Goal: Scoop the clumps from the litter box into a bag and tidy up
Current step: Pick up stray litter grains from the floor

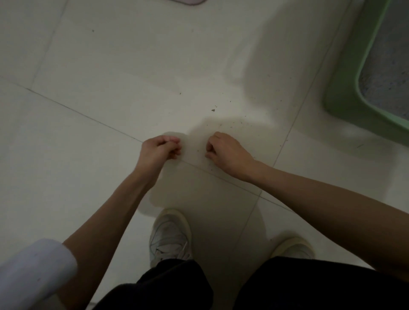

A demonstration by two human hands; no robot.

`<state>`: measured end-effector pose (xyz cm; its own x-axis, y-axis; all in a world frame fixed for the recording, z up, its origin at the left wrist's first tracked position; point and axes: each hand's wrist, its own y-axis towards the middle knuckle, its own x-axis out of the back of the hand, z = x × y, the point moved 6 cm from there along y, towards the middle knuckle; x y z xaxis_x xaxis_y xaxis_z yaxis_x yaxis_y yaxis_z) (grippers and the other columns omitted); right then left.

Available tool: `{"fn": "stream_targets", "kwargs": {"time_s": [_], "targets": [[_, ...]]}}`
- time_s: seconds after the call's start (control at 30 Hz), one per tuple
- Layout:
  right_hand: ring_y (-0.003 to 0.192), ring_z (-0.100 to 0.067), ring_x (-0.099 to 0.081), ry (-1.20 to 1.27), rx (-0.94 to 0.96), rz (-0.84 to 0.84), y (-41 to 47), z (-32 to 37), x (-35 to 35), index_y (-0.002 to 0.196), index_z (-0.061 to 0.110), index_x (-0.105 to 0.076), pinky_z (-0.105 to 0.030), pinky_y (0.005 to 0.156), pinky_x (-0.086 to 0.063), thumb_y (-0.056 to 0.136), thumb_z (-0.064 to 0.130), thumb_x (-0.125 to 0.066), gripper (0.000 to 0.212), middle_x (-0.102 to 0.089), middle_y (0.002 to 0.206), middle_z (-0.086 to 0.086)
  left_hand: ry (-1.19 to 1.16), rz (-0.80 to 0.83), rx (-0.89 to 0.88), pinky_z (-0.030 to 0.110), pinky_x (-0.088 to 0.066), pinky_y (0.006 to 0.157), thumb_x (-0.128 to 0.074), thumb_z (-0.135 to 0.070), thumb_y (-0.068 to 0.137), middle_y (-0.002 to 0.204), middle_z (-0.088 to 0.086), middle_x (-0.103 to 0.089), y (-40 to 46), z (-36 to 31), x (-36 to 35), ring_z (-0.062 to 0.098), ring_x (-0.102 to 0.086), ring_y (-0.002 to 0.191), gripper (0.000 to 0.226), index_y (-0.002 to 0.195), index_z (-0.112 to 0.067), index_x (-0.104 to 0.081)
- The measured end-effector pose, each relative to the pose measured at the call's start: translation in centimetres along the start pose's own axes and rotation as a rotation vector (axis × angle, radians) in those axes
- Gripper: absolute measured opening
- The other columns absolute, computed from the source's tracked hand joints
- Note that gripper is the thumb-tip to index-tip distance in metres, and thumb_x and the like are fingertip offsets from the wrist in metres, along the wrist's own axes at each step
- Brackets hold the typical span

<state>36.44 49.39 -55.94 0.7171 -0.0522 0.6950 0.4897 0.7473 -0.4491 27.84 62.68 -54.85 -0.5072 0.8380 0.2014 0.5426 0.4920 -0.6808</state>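
Observation:
A thin translucent plastic bag (194, 177) hangs above the floor tiles, stretched between both hands. My left hand (160, 149) pinches its top edge with curled fingers. My right hand (226, 150) grips the opposite edge, a short gap away. The green litter box (340, 97) stands at the right edge of the view, holding grey litter (385, 73); only its near corner shows. No scoop is in view.
Loose litter grains (213, 110) lie scattered on the pale tiled floor (110, 77) between the hands and the box. The corner of a pink mat (188, 1) shows at the top. My two pale shoes (170, 236) stand below the bag.

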Motion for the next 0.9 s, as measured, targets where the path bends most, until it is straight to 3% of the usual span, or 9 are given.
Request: {"fn": "stream_targets", "kwargs": {"time_s": [0.17, 0.27, 0.33, 0.47, 0.53, 0.6, 0.67, 0.77, 0.9], "targets": [[0.09, -0.019, -0.054, 0.116, -0.065, -0.028, -0.1, -0.3, 0.5, 0.095, 0.003, -0.064, -0.023, 0.078, -0.04, 0.092, 0.016, -0.052, 0.017, -0.061, 0.099, -0.009, 0.55, -0.04, -0.188, 0.018, -0.038, 0.068, -0.063, -0.018, 0.084, 0.075, -0.003, -0.06, -0.2, 0.1, -1.9, 0.009, -0.053, 0.071, 0.004, 0.081, -0.017, -0.065], [0.066, -0.007, -0.05, 0.683, -0.336, -0.104, -1.0, -2.5, 1.3, 0.077, 0.011, -0.064, -0.01, 0.059, -0.039, 0.086, 0.014, -0.062, 0.01, -0.059, 0.074, 0.003, 0.702, -0.026, -0.32, 0.014, -0.028, 0.062, -0.068, -0.018, 0.08, 0.075, 0.0, -0.055, -0.2, 0.0, -3.6, 0.012, -0.048, 0.069, 0.01, 0.086, -0.011, -0.066], [0.061, -0.009, -0.049, 1.009, -0.44, -0.081, -1.6, -3.5, 1.2, 0.071, 0.011, -0.061, -0.017, 0.057, -0.04, 0.085, 0.006, -0.06, 0.015, -0.058, 0.069, 0.0, 0.747, -0.043, -0.377, 0.014, -0.027, 0.062, -0.068, -0.017, 0.08, 0.075, -0.002, -0.052, -0.1, -0.3, -4.0, 0.012, -0.045, 0.069, 0.009, 0.084, -0.008, -0.066], [0.063, -0.013, -0.052, 1.072, -0.435, -0.038, -1.3, -3.5, 1.6, 0.072, 0.008, -0.059, -0.021, 0.058, -0.04, 0.086, 0.001, -0.052, 0.018, -0.06, 0.072, -0.006, 0.847, 0.006, -0.434, 0.018, -0.029, 0.067, -0.062, -0.016, 0.085, 0.079, -0.001, -0.051, 0.1, -0.4, -4.5, 0.013, -0.044, 0.073, 0.009, 0.084, -0.008, -0.066], [0.065, -0.01, -0.053, 0.909, -0.384, -0.042, -0.5, -2.7, 1.7, 0.078, 0.005, -0.062, -0.02, 0.061, -0.041, 0.087, 0.006, -0.053, 0.013, -0.06, 0.074, -0.002, 0.854, 0.039, -0.421, 0.018, -0.028, 0.065, -0.06, -0.015, 0.085, 0.077, -0.001, -0.051, 0.1, -0.4, -4.5, 0.013, -0.044, 0.071, 0.009, 0.084, -0.008, -0.065], [0.074, -0.011, -0.054, 0.511, -0.268, -0.044, 0.5, -1.7, 1.7, 0.091, 0.005, -0.064, -0.022, 0.069, -0.041, 0.087, 0.017, -0.059, 0.013, -0.059, 0.083, 0.001, 0.727, 0.007, -0.333, 0.018, -0.031, 0.06, -0.06, -0.014, 0.084, 0.071, -0.003, -0.054, 0.3, -0.4, -3.5, 0.011, -0.047, 0.066, 0.006, 0.079, -0.012, -0.062], [0.087, -0.017, -0.054, 0.2, -0.152, -0.029, 1.0, -0.9, 1.2, 0.098, 0.006, -0.06, -0.027, 0.078, -0.043, 0.088, 0.021, -0.06, 0.018, -0.057, 0.096, -0.004, 0.365, -0.006, -0.156, 0.02, -0.038, 0.06, -0.058, -0.009, 0.083, 0.066, -0.002, -0.057, 0.5, 0.0, -2.1, 0.009, -0.049, 0.062, 0.013, 0.071, -0.013, -0.061], [0.096, -0.024, -0.052, 0.037, -0.054, -0.03, 1.0, -0.1, 0.7, 0.101, 0.004, -0.056, -0.032, 0.083, -0.041, 0.093, 0.016, -0.052, 0.016, -0.055, 0.106, -0.011, -0.213, 0.123, 0.002, 0.022, -0.04, 0.053, -0.046, 0.003, 0.084, 0.061, 0.004, -0.059, 0.1, -0.1, -1.3, 0.014, -0.052, 0.056, 0.025, 0.064, -0.006, -0.06], [0.099, -0.027, -0.054, -0.01, -0.029, -0.025, 1.1, 0.2, 1.1, 0.099, 0.001, -0.06, -0.032, 0.084, -0.04, 0.094, 0.015, -0.048, 0.019, -0.058, 0.107, -0.013, -0.566, 0.294, 0.152, 0.02, -0.039, 0.052, -0.039, -0.002, 0.07, 0.059, 0.005, -0.058, -0.9, -0.6, -2.4, 0.015, -0.05, 0.055, 0.025, 0.057, -0.01, -0.059]]}}
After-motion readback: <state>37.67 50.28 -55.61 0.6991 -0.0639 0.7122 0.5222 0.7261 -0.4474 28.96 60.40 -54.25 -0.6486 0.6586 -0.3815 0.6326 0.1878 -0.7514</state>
